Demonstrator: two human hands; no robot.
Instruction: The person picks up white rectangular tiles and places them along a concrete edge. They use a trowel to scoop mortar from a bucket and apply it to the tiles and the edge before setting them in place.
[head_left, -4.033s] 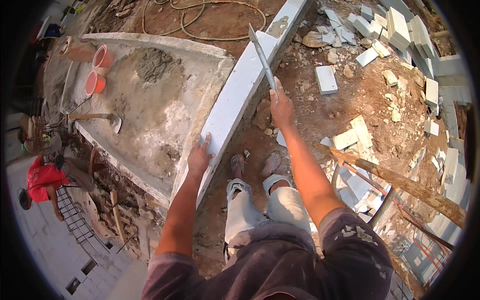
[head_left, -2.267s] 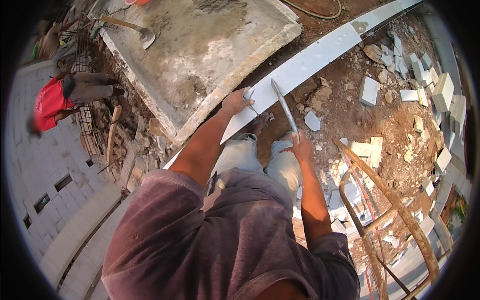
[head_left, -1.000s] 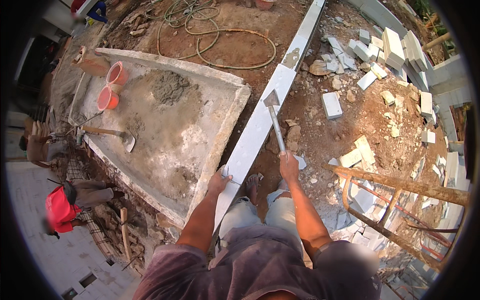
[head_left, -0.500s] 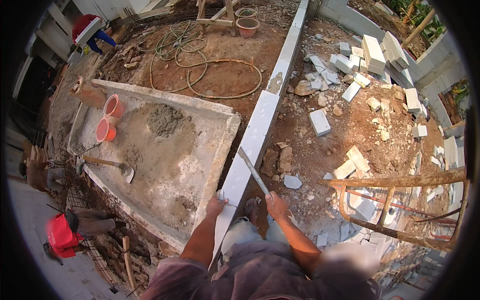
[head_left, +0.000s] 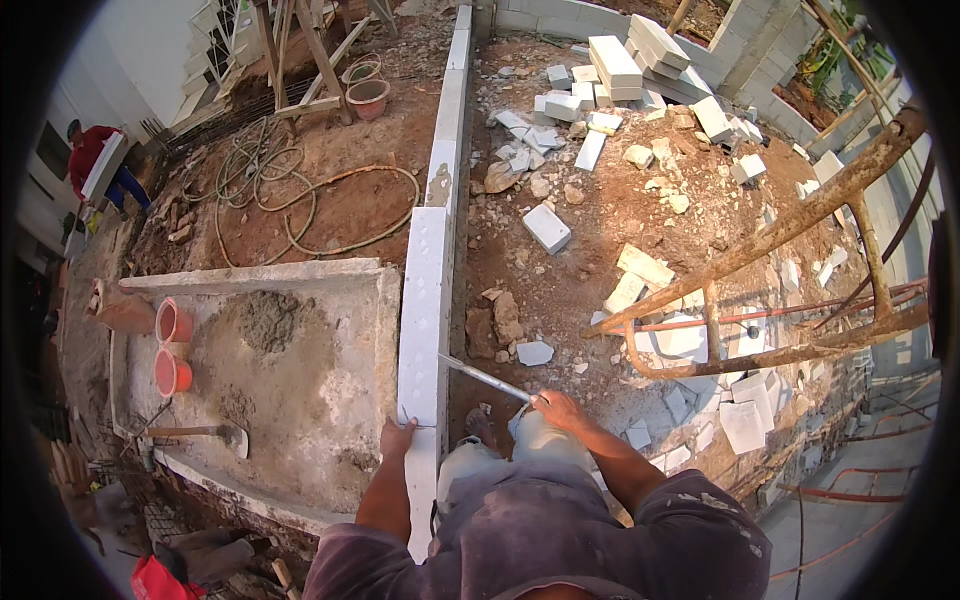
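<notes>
Head view: the left hand (head_left: 396, 437) lies flat, fingers spread, on top of the white block wall (head_left: 428, 300), which runs from six o'clock up to twelve. The right hand (head_left: 558, 408), at five o'clock, grips the trowel (head_left: 484, 377), its blade tip touching the wall's edge. At nine o'clock, two orange buckets (head_left: 172, 347) beside the mortar heap (head_left: 265, 320).

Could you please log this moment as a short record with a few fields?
Setting: outdoor building site, seen from above
Left hand: resting on the white block wall
Right hand: grip closed around a trowel, blade at the wall's side
Left of wall: concrete slab with mortar heap, two orange buckets, a shovel
Right of wall: scattered white blocks, rusty scaffold
</notes>
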